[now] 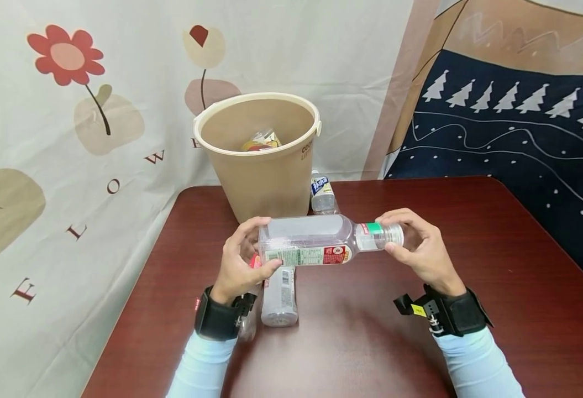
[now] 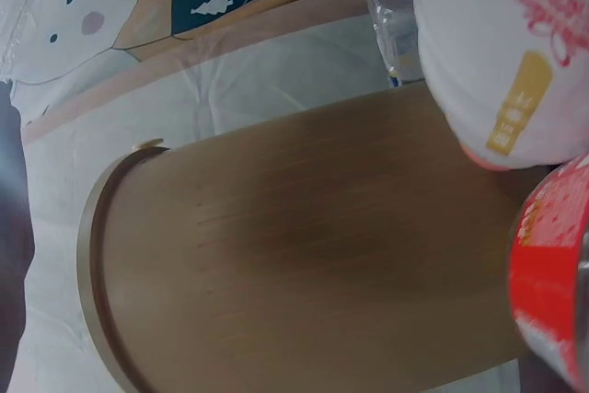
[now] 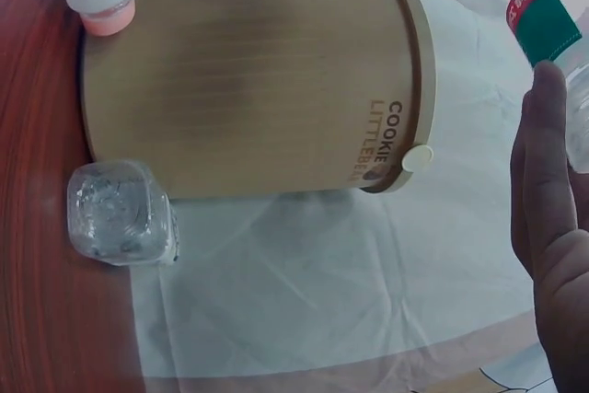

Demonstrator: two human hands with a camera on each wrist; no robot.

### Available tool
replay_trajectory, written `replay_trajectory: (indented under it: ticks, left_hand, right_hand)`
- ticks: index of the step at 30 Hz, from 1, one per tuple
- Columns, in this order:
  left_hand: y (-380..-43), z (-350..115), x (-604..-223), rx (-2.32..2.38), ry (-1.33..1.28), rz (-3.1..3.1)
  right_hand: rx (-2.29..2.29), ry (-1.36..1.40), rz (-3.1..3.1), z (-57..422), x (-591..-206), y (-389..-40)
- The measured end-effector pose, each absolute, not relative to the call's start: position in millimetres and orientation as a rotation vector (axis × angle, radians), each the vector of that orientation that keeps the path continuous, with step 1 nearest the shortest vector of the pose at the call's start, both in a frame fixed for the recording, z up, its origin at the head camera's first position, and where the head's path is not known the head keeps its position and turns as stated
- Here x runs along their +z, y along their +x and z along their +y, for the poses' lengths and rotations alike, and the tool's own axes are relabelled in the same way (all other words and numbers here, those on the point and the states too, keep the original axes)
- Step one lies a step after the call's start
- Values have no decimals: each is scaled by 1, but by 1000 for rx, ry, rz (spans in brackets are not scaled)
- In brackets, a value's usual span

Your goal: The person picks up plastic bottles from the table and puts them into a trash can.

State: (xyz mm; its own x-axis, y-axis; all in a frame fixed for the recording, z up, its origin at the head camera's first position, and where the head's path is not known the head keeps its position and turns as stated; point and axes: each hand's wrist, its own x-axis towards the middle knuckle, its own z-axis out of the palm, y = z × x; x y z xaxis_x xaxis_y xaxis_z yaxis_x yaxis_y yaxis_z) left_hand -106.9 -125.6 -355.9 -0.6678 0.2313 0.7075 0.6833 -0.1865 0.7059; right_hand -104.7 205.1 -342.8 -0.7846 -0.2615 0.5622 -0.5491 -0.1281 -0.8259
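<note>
A clear plastic bottle (image 1: pixel 306 237) with a red-and-white label lies sideways in the air between both hands in the head view. My left hand (image 1: pixel 237 268) grips its base end, thumb along the lower side. At the neck end, my right hand (image 1: pixel 427 254) pinches the bottle near its whitish cap, thumb below and fingers above. In the right wrist view, the right hand (image 3: pixel 552 200) shows at the edge, beside the green-and-red neck label (image 3: pixel 543 25). Below the bottle, another bottle (image 1: pixel 278 304) lies on the table, partly hidden by it.
A beige bucket (image 1: pixel 266 188) stands at the table's back, with crumpled packaging (image 1: pixel 263 141) inside. Right beside it is a clear bottle (image 1: pixel 323 193) with a blue-and-yellow label. A red-labelled bottle (image 2: pixel 549 273) and a white bottle with pink print (image 2: pixel 497 52) appear in the left wrist view.
</note>
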Motion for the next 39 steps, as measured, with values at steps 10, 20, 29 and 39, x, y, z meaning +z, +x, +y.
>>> replay_trajectory:
  ticks: [10,20,29,39]
  left_hand:
    - [-108,-140,-341,-1852,-1000,-1760]
    - [-124,-168,-291,-1663,-847,-1794]
    - [-146,-183,-234,-1485,-647,-1894]
    - [-180,-194,-192,-1257,-329,-2080]
  right_hand:
    - [2005,770,-2088,213,-349,-109]
    - [1598,531,-2499,232,-373,-106]
    - [1323,476,-2681,227,-400,-128]
    - [1164,287,-2699,169,-411,-179]
